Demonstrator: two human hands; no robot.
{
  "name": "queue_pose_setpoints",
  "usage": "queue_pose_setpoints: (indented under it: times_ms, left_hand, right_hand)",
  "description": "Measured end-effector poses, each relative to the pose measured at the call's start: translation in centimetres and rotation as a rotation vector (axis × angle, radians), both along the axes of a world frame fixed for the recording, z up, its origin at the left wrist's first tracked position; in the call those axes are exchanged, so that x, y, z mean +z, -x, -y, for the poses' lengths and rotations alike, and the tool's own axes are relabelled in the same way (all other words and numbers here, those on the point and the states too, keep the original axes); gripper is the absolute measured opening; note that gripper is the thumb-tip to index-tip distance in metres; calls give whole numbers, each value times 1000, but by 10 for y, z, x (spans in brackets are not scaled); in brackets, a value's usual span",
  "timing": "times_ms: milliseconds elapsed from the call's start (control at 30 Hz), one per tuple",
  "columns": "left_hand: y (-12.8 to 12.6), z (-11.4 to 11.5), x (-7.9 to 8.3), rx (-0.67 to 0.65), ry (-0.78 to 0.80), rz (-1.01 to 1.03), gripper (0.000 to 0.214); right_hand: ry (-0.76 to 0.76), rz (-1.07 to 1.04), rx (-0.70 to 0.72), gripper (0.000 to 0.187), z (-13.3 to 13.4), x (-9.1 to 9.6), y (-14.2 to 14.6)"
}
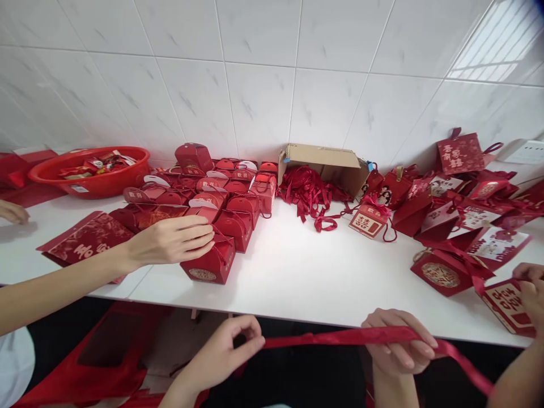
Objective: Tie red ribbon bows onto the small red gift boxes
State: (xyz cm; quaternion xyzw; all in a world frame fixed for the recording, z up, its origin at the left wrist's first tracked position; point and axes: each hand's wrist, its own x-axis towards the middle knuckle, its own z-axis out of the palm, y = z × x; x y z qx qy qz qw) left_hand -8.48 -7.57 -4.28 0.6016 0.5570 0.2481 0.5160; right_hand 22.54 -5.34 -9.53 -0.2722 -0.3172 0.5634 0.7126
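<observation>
A red ribbon (323,339) stretches level between my two hands, in front of the table's near edge. My left hand (225,354) pinches one end of it between thumb and forefinger. At the right, my right hand (399,340) has the ribbon running across its fingers, and the loose length trails off toward the lower right. Beyond them on the table stands a cardboard box (325,154) tipped on its side, with a heap of red ribbons (308,190) spilling from its mouth. A small red gift box (369,220) with a cord handle sits beside the heap.
A co-worker's hand (174,241) reaches from the left over rows of red gift boxes (240,226). Another person's hands (533,294) hold a red box at the right, near piled decorated boxes (467,221). A red basin (91,184) of wrapped items stands at the back left.
</observation>
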Motion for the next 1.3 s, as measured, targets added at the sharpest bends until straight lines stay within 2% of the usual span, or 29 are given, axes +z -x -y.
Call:
queue_pose_setpoints:
  times_ms: [33,100,167,200,267,367,467,567,633,700,833,967,1033,1200,1300]
  left_hand:
    - [8,-2,-2,109,-84,-31,24]
    - [24,-7,-8,440,-309,-105,22]
    - [37,-15,-12,763,-557,-217,24]
    - [41,-20,-13,861,-661,-277,29]
    - [44,-31,-12,923,-801,-369,42]
    - [42,-50,-8,872,-866,-415,62]
    - [38,-65,-8,836,-812,-410,69]
    - [36,-68,-14,850,-742,-350,69]
    - [35,-64,-18,796,-701,-256,68]
    - [32,-56,-20,629,-649,-155,65]
    - [19,-46,-16,201,-587,-63,63]
    - [5,-53,-9,-30,-493,28,78]
    - [-1,-62,-7,-70,-422,96,81]
    - [-18,-81,-4,-40,-265,189,65]
    - [-31,-87,-2,-36,-232,240,72]
  right_hand:
    - [-10,-61,-43,43,-1,6,-4]
    - [40,-120,-123,31,-3,17,-8]
    - [160,-51,-214,23,-7,23,-8]
    - [220,26,-272,21,-9,23,-7]
    - [282,181,-359,19,-12,20,-2]
    - [285,228,-345,18,-13,14,4]
    - [284,170,-271,18,-11,16,7]
    - [273,117,-207,17,-9,21,4]
    - [269,93,-176,16,-8,24,1]
    - [266,92,-152,14,-8,26,-1]
    - [249,111,-97,13,-7,28,3]
    - [246,136,-46,19,-4,31,10]
    - [256,165,-25,21,-1,31,11]
    - [240,209,14,23,0,31,13]
    - [223,217,55,23,-4,34,17]
